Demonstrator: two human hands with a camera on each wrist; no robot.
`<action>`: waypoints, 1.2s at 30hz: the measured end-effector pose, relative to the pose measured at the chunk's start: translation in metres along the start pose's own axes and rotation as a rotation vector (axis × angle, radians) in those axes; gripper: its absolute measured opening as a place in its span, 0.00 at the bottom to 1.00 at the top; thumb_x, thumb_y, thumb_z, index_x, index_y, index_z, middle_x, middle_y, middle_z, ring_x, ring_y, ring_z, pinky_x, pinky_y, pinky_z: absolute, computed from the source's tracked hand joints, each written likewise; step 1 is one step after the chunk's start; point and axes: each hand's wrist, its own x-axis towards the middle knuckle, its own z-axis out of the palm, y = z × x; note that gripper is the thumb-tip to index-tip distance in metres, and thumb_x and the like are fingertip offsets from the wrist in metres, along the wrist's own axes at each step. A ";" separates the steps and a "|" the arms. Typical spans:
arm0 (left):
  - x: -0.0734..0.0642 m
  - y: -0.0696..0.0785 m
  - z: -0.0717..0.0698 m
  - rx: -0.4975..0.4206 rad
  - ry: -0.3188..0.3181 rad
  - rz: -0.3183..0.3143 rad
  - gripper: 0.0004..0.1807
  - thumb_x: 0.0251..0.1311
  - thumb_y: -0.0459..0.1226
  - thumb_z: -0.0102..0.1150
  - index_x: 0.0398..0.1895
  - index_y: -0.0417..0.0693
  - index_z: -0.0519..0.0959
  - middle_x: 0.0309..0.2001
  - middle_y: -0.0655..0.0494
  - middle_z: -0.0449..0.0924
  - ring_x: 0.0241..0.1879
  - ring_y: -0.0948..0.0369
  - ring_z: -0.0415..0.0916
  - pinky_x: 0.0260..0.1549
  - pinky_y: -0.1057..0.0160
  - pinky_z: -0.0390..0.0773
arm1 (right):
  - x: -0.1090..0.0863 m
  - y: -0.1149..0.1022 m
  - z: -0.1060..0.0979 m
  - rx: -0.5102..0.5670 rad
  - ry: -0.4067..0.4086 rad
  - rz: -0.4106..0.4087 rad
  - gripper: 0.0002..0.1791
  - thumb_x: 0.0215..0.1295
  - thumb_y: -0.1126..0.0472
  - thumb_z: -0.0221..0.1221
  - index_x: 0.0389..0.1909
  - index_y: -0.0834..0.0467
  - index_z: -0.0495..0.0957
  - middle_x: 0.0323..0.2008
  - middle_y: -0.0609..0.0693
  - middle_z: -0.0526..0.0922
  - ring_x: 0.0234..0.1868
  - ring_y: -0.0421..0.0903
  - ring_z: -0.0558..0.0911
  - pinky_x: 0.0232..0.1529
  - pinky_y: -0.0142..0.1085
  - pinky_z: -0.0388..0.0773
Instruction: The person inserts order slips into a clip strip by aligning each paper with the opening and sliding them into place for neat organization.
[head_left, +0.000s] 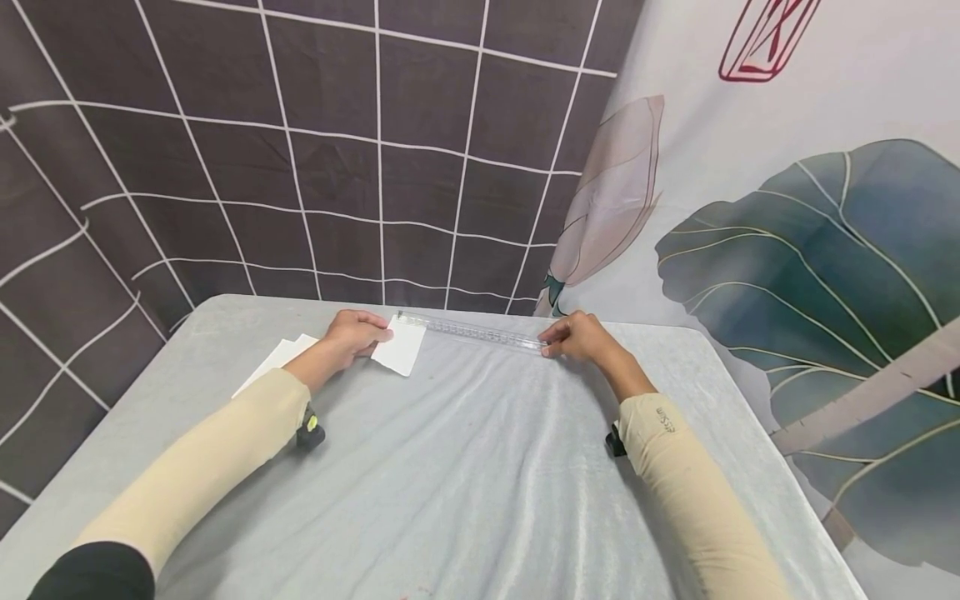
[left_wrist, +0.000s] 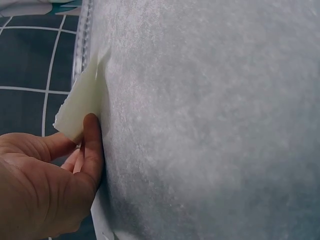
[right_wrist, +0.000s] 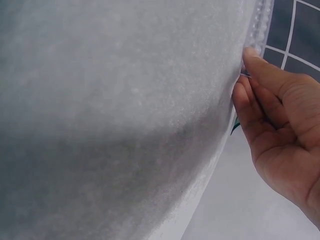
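My left hand pinches a small white piece of paper by its left side, near the back of the table. In the left wrist view the paper stands tilted between thumb and fingers, with one rough edge. A clear plastic ruler stretches from the paper's top edge to my right hand. That hand grips the ruler's right end between thumb and fingers, as the right wrist view shows on the ruler. Whether the ruler's left end touches the paper I cannot tell.
More white paper sheets lie on the table behind my left forearm. A grey, wrinkled cloth covers the table. Along the back hangs a dark curtain with a white grid; a leaf-patterned curtain hangs at the right.
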 end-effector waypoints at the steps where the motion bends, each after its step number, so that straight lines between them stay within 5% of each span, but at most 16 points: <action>1: 0.000 0.000 0.001 0.001 -0.007 0.000 0.24 0.72 0.26 0.69 0.68 0.27 0.80 0.42 0.54 0.86 0.32 0.70 0.81 0.35 0.75 0.88 | 0.000 0.000 0.000 0.002 0.000 0.002 0.16 0.69 0.60 0.79 0.55 0.58 0.94 0.54 0.58 0.96 0.58 0.58 0.92 0.59 0.49 0.90; 13: 0.002 0.008 0.007 0.011 -0.092 -0.039 0.28 0.73 0.25 0.66 0.74 0.28 0.76 0.37 0.59 0.86 0.33 0.69 0.81 0.36 0.73 0.88 | 0.001 0.001 0.001 0.016 -0.007 0.005 0.15 0.69 0.61 0.79 0.55 0.58 0.94 0.54 0.58 0.96 0.58 0.57 0.92 0.56 0.46 0.91; 19: 0.004 0.009 0.014 0.002 -0.127 -0.056 0.29 0.75 0.25 0.64 0.78 0.30 0.74 0.55 0.44 0.88 0.40 0.65 0.84 0.44 0.68 0.93 | 0.001 0.001 0.001 0.024 -0.004 0.019 0.16 0.68 0.61 0.79 0.55 0.57 0.95 0.53 0.57 0.96 0.55 0.55 0.92 0.54 0.43 0.90; 25: 0.005 0.010 0.018 -0.002 -0.153 -0.059 0.31 0.77 0.25 0.63 0.80 0.30 0.72 0.75 0.31 0.78 0.52 0.57 0.87 0.55 0.62 0.94 | 0.000 0.001 0.001 0.030 -0.005 0.030 0.16 0.68 0.61 0.79 0.55 0.57 0.95 0.53 0.57 0.96 0.55 0.54 0.92 0.55 0.46 0.90; 36: 0.003 0.013 0.024 0.009 -0.164 -0.076 0.31 0.77 0.27 0.63 0.81 0.33 0.72 0.78 0.32 0.76 0.62 0.51 0.85 0.70 0.54 0.88 | -0.001 -0.001 0.000 0.032 -0.006 0.030 0.16 0.68 0.61 0.79 0.55 0.57 0.95 0.53 0.57 0.96 0.54 0.54 0.91 0.55 0.46 0.90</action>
